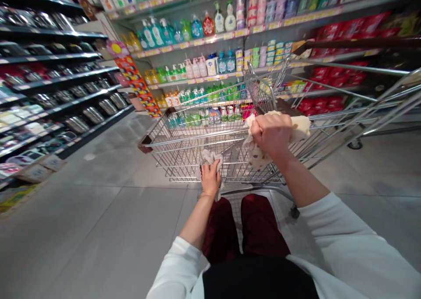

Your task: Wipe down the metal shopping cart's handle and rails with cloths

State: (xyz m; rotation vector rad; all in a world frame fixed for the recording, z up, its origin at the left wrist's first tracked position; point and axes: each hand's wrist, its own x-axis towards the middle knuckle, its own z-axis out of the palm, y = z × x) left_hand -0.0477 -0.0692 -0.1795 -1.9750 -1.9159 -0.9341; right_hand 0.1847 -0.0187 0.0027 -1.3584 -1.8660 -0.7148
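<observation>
A metal wire shopping cart (194,139) stands side-on right in front of my legs, with brown plastic corners. My left hand (210,179) is low at the cart's near side, its fingers closed around a crumpled greyish cloth (208,156) that touches the wires. Higher and to the right, my right hand (272,134) is wrapped over a cream cloth with dark dots (301,128) at the top rail. Part of that cloth hangs down against the side wires. The fingertips of my right hand are mostly hidden.
Behind the cart, shelves (197,42) hold pump bottles, tubs and red packs. Metal pots (77,123) fill shelves on the left. An orange display strip (138,88) hangs at the shelf end. More cart rails (355,69) extend right, above a caster (355,144).
</observation>
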